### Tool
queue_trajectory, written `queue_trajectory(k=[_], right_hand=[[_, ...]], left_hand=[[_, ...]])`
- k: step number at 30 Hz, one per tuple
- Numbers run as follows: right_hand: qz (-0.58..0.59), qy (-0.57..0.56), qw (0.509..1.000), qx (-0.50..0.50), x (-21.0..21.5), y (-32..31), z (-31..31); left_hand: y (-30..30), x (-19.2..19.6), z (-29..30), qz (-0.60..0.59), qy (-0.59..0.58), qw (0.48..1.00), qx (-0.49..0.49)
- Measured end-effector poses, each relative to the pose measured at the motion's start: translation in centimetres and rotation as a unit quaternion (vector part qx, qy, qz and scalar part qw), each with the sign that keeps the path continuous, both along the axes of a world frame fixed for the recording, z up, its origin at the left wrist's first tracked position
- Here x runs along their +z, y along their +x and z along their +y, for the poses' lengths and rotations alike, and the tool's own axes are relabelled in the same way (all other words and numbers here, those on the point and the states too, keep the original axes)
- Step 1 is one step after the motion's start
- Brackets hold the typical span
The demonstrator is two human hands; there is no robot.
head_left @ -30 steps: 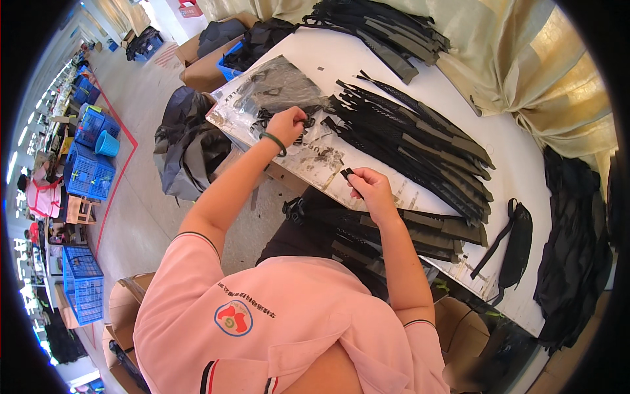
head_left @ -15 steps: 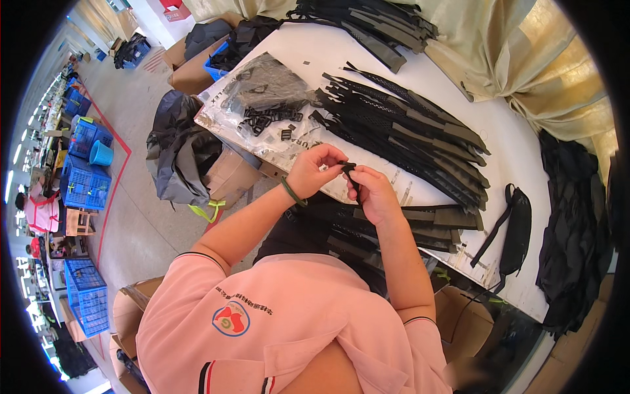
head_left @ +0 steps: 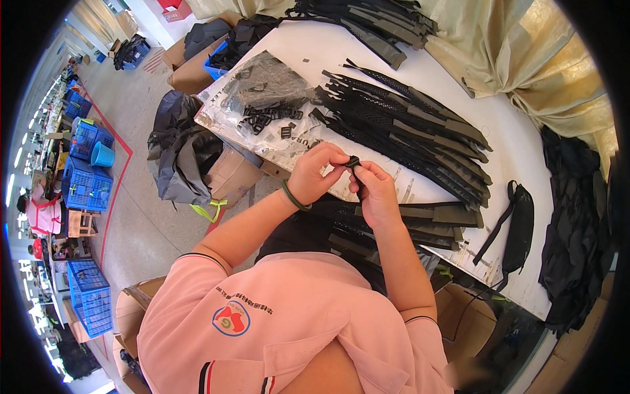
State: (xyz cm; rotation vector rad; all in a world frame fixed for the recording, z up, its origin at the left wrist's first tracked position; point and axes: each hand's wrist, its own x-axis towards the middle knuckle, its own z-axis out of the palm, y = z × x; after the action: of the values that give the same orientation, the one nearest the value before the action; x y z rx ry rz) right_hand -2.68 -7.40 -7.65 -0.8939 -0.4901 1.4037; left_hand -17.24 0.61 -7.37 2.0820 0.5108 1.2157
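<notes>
Over the near edge of the white table, my left hand [head_left: 319, 173] pinches a small black slider buckle [head_left: 353, 161] between thumb and fingertips. My right hand [head_left: 377, 194] grips the end of a black strap at the buckle, its fingers curled and partly hiding the strap. Whether the strap runs through the buckle's slots I cannot tell. Just beyond my hands lies a pile of black mesh straps [head_left: 407, 128]. More straps [head_left: 433, 215] hang over the table edge by my right wrist. Loose black buckles [head_left: 266, 119] rest on a clear plastic bag near my left hand.
A black padded strap piece [head_left: 518, 230] lies at the table's right. Another strap stack [head_left: 367, 23] sits at the far edge, near gold curtains [head_left: 525, 59]. Left of the table stand a black bag [head_left: 180, 144] and a cardboard box [head_left: 233, 174]. Blue crates [head_left: 88, 187] line the aisle.
Both hands have shifted slightly, and the buckle has turned and come a little higher between my fingertips. The grip of each hand stays closed.
</notes>
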Motion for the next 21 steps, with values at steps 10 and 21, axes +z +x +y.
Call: queue_trajectory(k=[10, 21], right_hand=[[-0.108, 0.021, 0.993, -0.041, 0.2, -0.6, -0.1], [-0.228, 0.059, 0.971, -0.053, 0.3, -0.6, -0.7]], left_hand=[[0.3, -0.2, -0.8, -0.015, 0.001, 1.0, 0.027], [0.3, 0.3, -1.2, -0.018, -0.034, 0.999, 0.02]])
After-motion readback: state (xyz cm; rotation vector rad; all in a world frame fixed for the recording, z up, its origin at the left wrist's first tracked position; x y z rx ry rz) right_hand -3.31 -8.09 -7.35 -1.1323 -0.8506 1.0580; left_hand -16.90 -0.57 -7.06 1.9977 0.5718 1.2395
